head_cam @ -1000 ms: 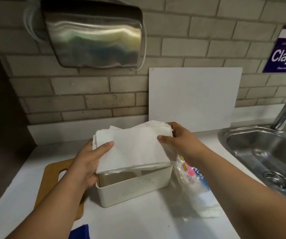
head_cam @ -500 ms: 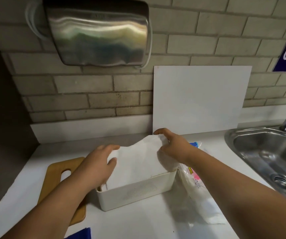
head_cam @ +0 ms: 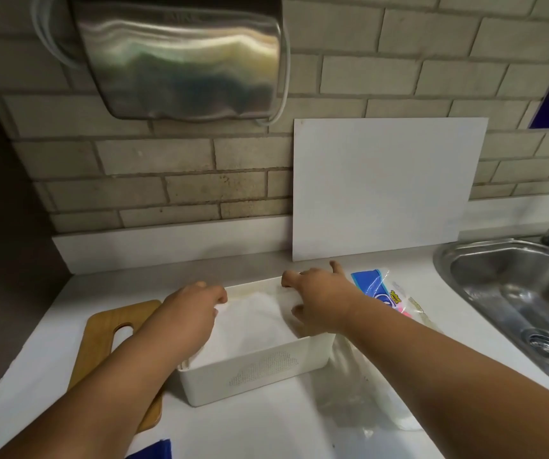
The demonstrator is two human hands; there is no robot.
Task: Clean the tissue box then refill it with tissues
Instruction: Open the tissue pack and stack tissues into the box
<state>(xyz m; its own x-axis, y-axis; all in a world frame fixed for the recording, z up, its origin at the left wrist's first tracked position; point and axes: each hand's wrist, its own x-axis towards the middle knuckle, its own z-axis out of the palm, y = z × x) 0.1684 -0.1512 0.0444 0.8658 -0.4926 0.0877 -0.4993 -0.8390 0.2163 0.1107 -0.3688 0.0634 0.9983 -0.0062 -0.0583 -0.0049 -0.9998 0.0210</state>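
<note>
The tissue box (head_cam: 253, 372), white and open-topped, stands on the white table (head_cam: 266, 432) just in front of the person, with the tissues (head_cam: 253, 323) now seated inside it, below the rim. One second ago the stack was held above the box by both hands; half a second ago it was half-lowered and stood proud of the rim. The left hand (head_cam: 187, 319) is laid palm-down on the left part of the tissues with its fingers bent downward. Its fingertips are hidden, so it cannot be told whether its grip is released or closed on the paper. The right hand (head_cam: 319, 306) is placed at the far right corner of the box. Its fingers are spread and nothing is clasped, so its grip is released. A wooden board (head_cam: 114, 329) with a slot lies just left of the box, partly under the left forearm. A plastic tissue pack (head_cam: 385, 293) lies just right of the box. A white panel (head_cam: 382, 187) is leaned against the brick wall behind. A steel sink (head_cam: 498, 293) is set into the table at the far right, and a steel dispenser (head_cam: 183, 58) is mounted on the wall above.
</note>
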